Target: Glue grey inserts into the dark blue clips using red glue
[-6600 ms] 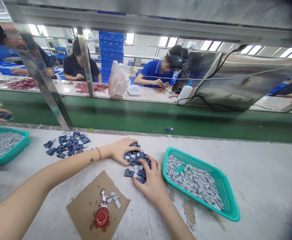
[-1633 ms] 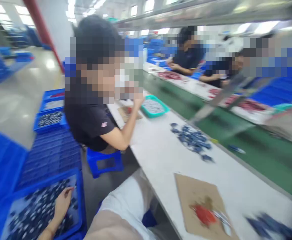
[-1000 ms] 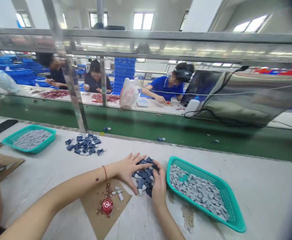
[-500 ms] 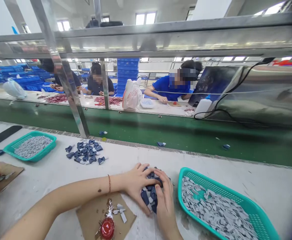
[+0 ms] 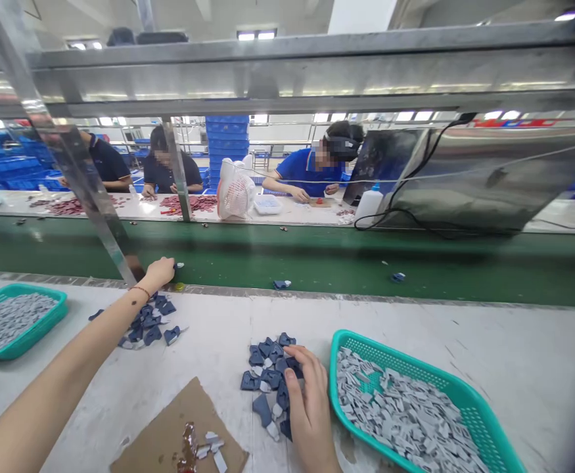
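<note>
Since half a second ago, my left hand (image 5: 160,271) has left the near pile of dark-blue moulded parts (image 5: 271,378) and swung out over the smooth green belt (image 5: 326,259), while my right hand (image 5: 311,407) has stayed beside that pile. From my head view, a small belt part (image 5: 179,265), its pale tip showing, sits right at my left fingertips; they are turned away from me, so I can't tell whether they grip it. A thin red cord bracelet (image 5: 140,289) circles that wrist, and my forearm passes over a second heap of dark-blue parts (image 5: 152,335).

My right fingers lie close together and curved, thumb spread apart from them, cupping the near pile's right edge. Its parts are angular, matte and plastic-looking, notched or hollowed, with pale grey tabs between them. Just right of my hand is a teal perforated basket (image 5: 494,420), oblong with rounded corners, holding flat light-grey chips (image 5: 410,414). Below and left of the pile, on the scuffed white tabletop (image 5: 528,355), lies brown cardboard (image 5: 169,427) bearing a glossy reddish-brown smear (image 5: 188,447) and a few grey slips (image 5: 219,461).
</note>
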Tool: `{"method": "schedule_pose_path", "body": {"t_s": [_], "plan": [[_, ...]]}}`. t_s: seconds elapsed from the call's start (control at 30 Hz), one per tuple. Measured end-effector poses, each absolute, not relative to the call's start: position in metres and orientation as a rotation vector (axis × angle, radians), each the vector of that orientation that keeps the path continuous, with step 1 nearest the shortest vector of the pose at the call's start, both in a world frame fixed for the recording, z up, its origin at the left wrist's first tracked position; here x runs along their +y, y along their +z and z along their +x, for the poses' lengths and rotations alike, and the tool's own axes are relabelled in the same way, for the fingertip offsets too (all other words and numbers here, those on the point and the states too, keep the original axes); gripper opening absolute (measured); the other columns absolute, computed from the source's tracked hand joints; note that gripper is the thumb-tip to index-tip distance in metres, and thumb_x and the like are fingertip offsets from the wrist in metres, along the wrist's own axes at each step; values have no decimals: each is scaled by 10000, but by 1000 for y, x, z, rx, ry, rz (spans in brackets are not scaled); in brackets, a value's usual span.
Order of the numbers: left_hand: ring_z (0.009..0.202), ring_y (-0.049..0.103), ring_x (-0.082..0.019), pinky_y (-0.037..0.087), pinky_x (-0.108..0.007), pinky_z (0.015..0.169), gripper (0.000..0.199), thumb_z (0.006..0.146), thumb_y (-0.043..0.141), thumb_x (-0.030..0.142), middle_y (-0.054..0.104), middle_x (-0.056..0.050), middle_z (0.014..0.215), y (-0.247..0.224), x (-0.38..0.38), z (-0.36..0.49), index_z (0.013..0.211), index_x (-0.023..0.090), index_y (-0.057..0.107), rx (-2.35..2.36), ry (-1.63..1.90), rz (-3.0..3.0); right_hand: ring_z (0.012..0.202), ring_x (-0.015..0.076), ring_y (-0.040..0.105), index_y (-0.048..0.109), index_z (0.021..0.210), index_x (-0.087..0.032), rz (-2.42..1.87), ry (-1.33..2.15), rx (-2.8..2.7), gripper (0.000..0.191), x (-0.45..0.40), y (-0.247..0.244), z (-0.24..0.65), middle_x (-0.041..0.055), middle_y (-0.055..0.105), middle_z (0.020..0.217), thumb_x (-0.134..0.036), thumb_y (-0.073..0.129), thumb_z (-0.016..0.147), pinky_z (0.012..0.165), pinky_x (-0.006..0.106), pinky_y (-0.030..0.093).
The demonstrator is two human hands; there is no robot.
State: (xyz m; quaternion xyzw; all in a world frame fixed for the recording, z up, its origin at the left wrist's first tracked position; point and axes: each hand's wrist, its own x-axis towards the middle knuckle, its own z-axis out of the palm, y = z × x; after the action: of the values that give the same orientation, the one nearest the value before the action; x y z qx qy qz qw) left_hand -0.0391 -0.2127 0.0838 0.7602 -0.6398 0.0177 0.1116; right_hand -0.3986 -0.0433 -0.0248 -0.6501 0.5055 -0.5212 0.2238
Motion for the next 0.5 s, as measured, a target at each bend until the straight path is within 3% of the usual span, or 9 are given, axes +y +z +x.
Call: {"method": "schedule_pose_path", "body": {"t_s": [0.27,0.5], "plan": [[1006,587,-195,470,-345,921,182,934,472,253,618,-67,1102,60,-241,-209,1065,171,567,-2327,-39,1470,1261,291,411,542,1176,-326,-1834,-1421,1416,273,-42,-25,-398,60,524,1262,-416,392,968,1046,568,353],[1058,500,-292,411,-462,972,143,915,461,252,576,-142,1094,35,-230,-262,991,159,540,-2384,-139,1182,1330,282,371,479,1282,-274,-1838,-1443,1444,346,-42,-25,-397,95,474,1367,-377,364,973,1106,565,325]]}}
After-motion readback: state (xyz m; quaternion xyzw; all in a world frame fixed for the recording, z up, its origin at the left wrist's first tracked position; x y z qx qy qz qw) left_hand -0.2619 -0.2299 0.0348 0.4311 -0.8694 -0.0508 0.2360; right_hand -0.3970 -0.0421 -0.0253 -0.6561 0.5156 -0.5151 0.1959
